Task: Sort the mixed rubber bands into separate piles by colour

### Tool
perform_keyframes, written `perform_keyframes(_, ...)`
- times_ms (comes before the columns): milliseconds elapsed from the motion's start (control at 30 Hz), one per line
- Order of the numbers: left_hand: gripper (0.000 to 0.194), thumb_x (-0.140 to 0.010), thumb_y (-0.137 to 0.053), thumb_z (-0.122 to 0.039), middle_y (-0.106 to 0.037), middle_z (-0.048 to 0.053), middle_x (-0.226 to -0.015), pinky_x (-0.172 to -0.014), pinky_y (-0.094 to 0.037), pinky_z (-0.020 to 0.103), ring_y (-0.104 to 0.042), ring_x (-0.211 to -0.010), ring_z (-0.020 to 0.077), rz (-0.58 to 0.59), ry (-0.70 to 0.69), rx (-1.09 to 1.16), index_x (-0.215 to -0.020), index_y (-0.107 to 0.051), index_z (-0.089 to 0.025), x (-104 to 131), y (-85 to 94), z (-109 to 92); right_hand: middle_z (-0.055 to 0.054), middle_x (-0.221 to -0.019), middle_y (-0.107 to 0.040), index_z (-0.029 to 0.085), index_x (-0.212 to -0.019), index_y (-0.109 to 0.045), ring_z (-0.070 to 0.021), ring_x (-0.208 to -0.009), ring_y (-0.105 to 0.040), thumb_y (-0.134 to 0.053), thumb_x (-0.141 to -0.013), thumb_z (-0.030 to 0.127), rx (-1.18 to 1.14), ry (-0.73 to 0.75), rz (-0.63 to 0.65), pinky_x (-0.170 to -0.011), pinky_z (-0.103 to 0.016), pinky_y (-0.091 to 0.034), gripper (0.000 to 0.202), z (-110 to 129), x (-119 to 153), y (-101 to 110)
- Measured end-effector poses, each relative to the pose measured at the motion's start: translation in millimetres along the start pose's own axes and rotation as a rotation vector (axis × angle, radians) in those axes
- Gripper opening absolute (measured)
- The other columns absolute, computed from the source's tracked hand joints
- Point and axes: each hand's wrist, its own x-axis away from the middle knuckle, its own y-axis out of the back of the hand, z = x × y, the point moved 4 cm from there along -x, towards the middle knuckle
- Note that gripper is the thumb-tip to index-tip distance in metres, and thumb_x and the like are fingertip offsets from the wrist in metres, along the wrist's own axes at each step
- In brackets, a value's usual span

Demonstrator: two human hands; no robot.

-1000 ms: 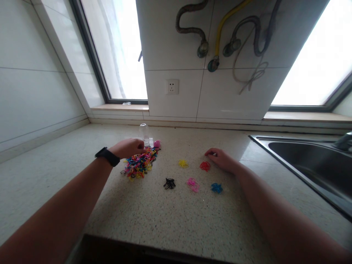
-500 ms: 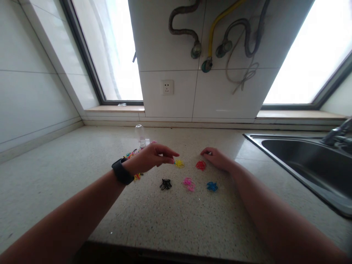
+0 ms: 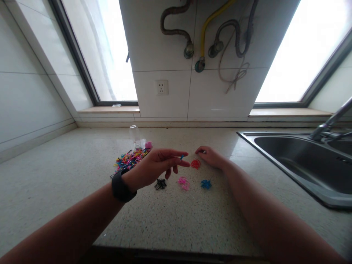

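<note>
A small blue band is held between the fingers of my left hand, above the counter. My right hand rests on the counter with its fingers curled, just behind the red pile; whether anything is in them is hidden. Nearer the front lie small piles of black, pink and blue bands. A large mixed heap of coloured bands lies left of my left hand, which partly covers it. The yellow pile is hidden behind my left hand.
Behind the mixed heap, a clear bottle stands beside a pink object. A metal sink with a faucet is set into the counter at right. The tiled wall has a socket.
My left hand has moved right and a little forward with the blue band, now covering the yellow pile and uncovering more of the mixed heap. The view has shifted slightly right.
</note>
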Motion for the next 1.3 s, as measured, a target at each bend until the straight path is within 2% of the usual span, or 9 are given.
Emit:
perform_keyframes(167, 0.032, -0.090, -0.065, -0.036, -0.074, 0.012, -0.106, -0.052, -0.045, 0.017, -0.060, -0.071, 0.0096, -0.016, 0.035, -0.115, -0.113, -0.067, -0.014, -1.8, -14.3, 7.2, -0.007, -0.095, -0.075, 0.020, -0.097, -0.073, -0.0198, -0.087, -0.066, -0.055, -0.085, 0.019, 0.012, 0.009, -0.016, -0.083, -0.030, -0.049, 0.022, 0.2, -0.7, -0.8)
perform_keyframes(367, 0.023, -0.091, -0.064, -0.036, -0.074, 0.005, -0.093, -0.064, -0.047, 0.024, -0.060, -0.068, 0.0108, 0.005, -0.020, -0.526, -0.100, -0.070, -0.016, -3.9, -40.9, 15.3, -0.006, -0.094, -0.075, 0.020, -0.096, -0.074, -0.0193, -0.085, -0.067, -0.055, -0.085, 0.019, 0.009, 0.008, -0.025, -0.080, -0.029, -0.049, 0.021, -1.8, -1.2, -1.3)
perform_keyframes(500, 0.010, -0.088, -0.068, -0.028, -0.072, 0.003, -0.105, -0.088, -0.045, 0.032, -0.061, -0.093, 0.0170, 0.033, -0.193, -0.844, -0.092, -0.072, -0.020, -14.0, -61.5, 19.6, -0.006, -0.094, -0.075, 0.020, -0.094, -0.074, -0.0190, -0.086, -0.067, -0.055, -0.086, 0.019, 0.014, 0.024, -0.039, -0.082, -0.029, -0.049, 0.021, -2.8, -1.4, -2.6)
perform_keyframes(567, 0.010, -0.088, -0.067, -0.027, -0.071, 0.003, -0.104, -0.094, -0.043, 0.035, -0.059, -0.101, 0.0193, 0.049, -0.239, -0.960, -0.092, -0.073, -0.020, -23.9, -69.8, 25.1, -0.006, -0.095, -0.075, 0.020, -0.094, -0.074, -0.0191, -0.087, -0.067, -0.055, -0.085, 0.020, 0.014, 0.025, -0.045, -0.081, -0.029, -0.049, 0.021, -2.1, -0.9, -3.0)
perform_keyframes(733, 0.014, -0.087, -0.066, -0.025, -0.069, 0.009, -0.096, -0.091, -0.044, 0.039, -0.057, -0.098, 0.0242, 0.085, -0.228, -1.036, -0.091, -0.076, -0.017, -50.5, -77.1, 46.2, -0.006, -0.095, -0.075, 0.019, -0.095, -0.074, -0.0193, -0.086, -0.066, -0.054, -0.084, 0.019, 0.023, 0.010, -0.042, -0.077, -0.028, -0.049, 0.023, 0.2, 0.5, -2.7)
perform_keyframes(867, 0.014, -0.085, -0.065, -0.023, -0.069, 0.009, -0.089, -0.089, -0.045, 0.037, -0.059, -0.092, 0.0226, 0.123, -0.203, -1.027, -0.089, -0.078, -0.017, -57.6, -74.5, 55.3, -0.006, -0.097, -0.076, 0.020, -0.096, -0.074, -0.0195, -0.089, -0.067, -0.054, -0.084, 0.020, 0.021, 0.011, -0.031, -0.081, -0.029, -0.049, 0.024, -0.6, -0.3, -2.6)
perform_keyframes(1000, 0.018, -0.087, -0.061, -0.021, -0.068, 0.009, -0.094, -0.092, -0.044, 0.037, -0.058, -0.098, 0.0229, 0.113, -0.207, -1.001, -0.095, -0.077, -0.017, -50.6, -74.1, 45.3, -0.006, -0.099, -0.075, 0.020, -0.097, -0.074, -0.0194, -0.091, -0.067, -0.054, -0.085, 0.021, 0.019, 0.011, -0.025, -0.083, -0.030, -0.049, 0.024, -1.2, -0.7, -2.6)
perform_keyframes(1133, 0.017, -0.086, -0.060, -0.019, -0.066, 0.008, -0.095, -0.093, -0.043, 0.036, -0.056, -0.098, 0.0216, 0.106, -0.215, -0.965, -0.097, -0.073, -0.017, -26.9, -84.3, 30.7, -0.006, -0.099, -0.075, 0.020, -0.097, -0.074, -0.0200, -0.092, -0.066, -0.053, -0.086, 0.020, 0.010, 0.026, -0.025, -0.085, -0.031, -0.048, 0.024, -0.1, 0.3, -2.4)
perform_keyframes(1300, 0.019, -0.086, -0.060, -0.020, -0.066, 0.005, -0.101, -0.088, -0.045, 0.030, -0.057, -0.097, 0.0181, 0.261, -0.202, -0.828, -0.103, -0.068, -0.019, 18.6, -108.3, 27.7, -0.007, -0.098, -0.075, 0.019, -0.098, -0.073, -0.0196, -0.090, -0.066, -0.054, -0.085, 0.019, 0.005, 0.036, -0.018, -0.085, -0.031, -0.048, 0.023, -3.0, -0.6, -3.3)
